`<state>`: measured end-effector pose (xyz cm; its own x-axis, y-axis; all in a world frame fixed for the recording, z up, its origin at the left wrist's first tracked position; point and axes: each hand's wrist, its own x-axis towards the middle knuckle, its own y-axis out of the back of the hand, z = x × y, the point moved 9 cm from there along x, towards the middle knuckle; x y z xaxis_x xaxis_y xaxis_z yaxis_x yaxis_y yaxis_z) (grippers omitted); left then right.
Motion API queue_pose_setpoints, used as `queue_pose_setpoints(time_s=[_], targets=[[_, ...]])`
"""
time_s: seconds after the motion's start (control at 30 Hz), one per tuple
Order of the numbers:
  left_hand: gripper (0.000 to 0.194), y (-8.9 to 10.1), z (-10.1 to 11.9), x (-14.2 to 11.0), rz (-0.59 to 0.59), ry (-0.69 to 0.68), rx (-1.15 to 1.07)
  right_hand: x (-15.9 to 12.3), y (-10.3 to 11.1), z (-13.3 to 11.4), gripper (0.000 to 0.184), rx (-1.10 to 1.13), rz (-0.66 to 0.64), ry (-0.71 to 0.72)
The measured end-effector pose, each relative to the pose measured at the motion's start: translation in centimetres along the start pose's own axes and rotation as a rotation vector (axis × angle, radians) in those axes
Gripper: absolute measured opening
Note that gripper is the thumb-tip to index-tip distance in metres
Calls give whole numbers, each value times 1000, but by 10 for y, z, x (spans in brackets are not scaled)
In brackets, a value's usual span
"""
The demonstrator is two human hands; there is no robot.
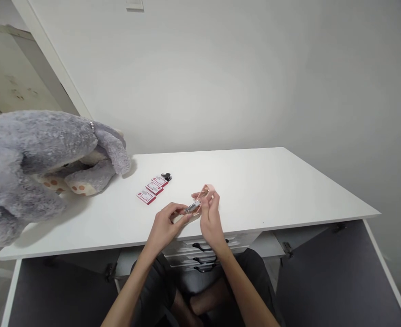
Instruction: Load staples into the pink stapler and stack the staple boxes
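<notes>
Over the near edge of a white table [272,190], both my hands meet on a small pink stapler [204,191] that is swung open. My right hand [210,217] grips the pink body with pinched fingers. My left hand [166,223] pinches the metal part [192,208] at its lower end. Three small red and white boxes [154,187] lie in a diagonal row on the table just beyond my left hand, with a small black object [166,175] at the far end of the row.
A large grey plush elephant [40,159] lies on the table's left end. A plain white wall stands behind the table. Under the table's front edge sits a white drawer unit with black handles [203,254]. My legs show below.
</notes>
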<state>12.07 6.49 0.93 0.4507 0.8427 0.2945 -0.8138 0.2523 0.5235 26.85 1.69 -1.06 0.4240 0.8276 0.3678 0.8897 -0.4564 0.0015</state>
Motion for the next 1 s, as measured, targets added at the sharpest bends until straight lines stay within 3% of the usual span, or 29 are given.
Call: queue_pose_setpoints(time_s=[0.23,0.43,0.67,0.8,0.9,1.0], targets=[[33,-4,1,-3,-42,-76,70,10,42,19,65,165,9,-120],[26,-3,2,-2,-27,-110,203,15,73,26,55,54,-172,-170],[32,4,7,-1,9,-120,210,14,81,23,52,-171,-136,-127],[35,30,-5,6,106,-114,249,11,77,18,46,-226,-132,-106],[33,62,-20,14,262,-100,400,11,77,18,43,-241,-126,-100],[34,84,-32,29,322,-74,543,13,78,21,41,-260,-113,-94]])
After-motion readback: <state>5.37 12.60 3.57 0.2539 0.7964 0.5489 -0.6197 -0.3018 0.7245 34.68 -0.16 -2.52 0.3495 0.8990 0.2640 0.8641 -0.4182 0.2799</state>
